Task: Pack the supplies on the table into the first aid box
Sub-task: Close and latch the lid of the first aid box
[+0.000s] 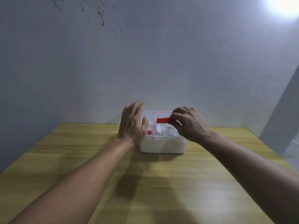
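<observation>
1. Wooden table (64,159), yellowish top, grey wall (145,54) behind it; both forearms reach in from the near edge.
2. Left hand (131,125) flat and spread, fingers straight, palm against the left side of the first aid box (161,145); grasps nothing, just rests on the box wall and rim.
3. First aid box is white plastic, sits on the table near the far edge, between the two hands, top uncovered, divided into compartments.
4. Front-left compartment holds a small round red-and-white item (150,132), too blurred to identify.
5. Middle compartments hold white supplies, including what looks like a small white bottle (169,129); details unclear.
6. Red strip (162,120) lies across the upper back of the box, its right end pinched by the fingers.
7. Right hand (189,123) hovers over the box's right side, fingers curled, thumb and fingertips closed narrowly on the red strip.
8. Bright light glare (286,5) in the top right corner.
</observation>
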{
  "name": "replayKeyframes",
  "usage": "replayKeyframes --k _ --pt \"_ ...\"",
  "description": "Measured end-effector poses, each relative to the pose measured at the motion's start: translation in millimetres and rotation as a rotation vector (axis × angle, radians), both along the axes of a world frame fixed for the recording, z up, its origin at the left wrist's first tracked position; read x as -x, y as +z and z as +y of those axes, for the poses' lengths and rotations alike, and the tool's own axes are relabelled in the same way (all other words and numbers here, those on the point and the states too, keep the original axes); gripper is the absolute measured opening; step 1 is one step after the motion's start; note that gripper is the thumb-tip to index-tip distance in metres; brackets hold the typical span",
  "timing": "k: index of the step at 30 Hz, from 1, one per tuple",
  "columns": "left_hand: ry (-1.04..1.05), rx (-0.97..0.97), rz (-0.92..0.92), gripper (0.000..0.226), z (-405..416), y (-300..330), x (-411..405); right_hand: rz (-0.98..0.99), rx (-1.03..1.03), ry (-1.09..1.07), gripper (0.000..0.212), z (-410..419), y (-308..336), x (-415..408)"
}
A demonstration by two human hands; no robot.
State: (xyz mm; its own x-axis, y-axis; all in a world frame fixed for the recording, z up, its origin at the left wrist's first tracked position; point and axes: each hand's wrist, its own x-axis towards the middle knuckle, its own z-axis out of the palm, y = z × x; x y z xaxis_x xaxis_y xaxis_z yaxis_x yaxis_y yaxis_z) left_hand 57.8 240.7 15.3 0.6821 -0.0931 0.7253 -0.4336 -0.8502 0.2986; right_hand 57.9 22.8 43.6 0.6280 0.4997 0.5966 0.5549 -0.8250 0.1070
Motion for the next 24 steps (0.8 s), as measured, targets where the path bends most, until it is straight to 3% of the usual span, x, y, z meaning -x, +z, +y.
replayKeyframes --k 4,7,9,12,14,24 --pt "-0.114 -0.1 0.32 0.061 -3.5 -3.9 8.8 0.109 -0.036 -0.022 0.015 -0.4 -20.0 15.6" --pt "-0.116 -0.145 0.399 0.045 -6.5 -8.0 16.6 0.157 -0.048 -0.034 0.015 -0.6 -32.3 23.7" --pt "-0.101 -0.139 0.429 0.049 -7.3 -10.0 18.8 0.194 -0.032 -0.058 0.029 -1.5 -36.2 26.7" --pt "-0.076 -0.128 0.448 0.072 -9.4 -12.0 19.3 0.24 -0.022 -0.074 0.061 -2.8 -37.5 29.8" --pt "-0.049 -0.131 0.433 0.077 -11.3 -13.8 18.4 0.249 -0.051 -0.079 0.069 -3.4 -38.5 29.2" --pt "0.051 -0.181 0.27 0.074 -18.3 -28.0 15.8 0.243 -0.108 -0.142 0.066 -7.2 -58.5 18.1"
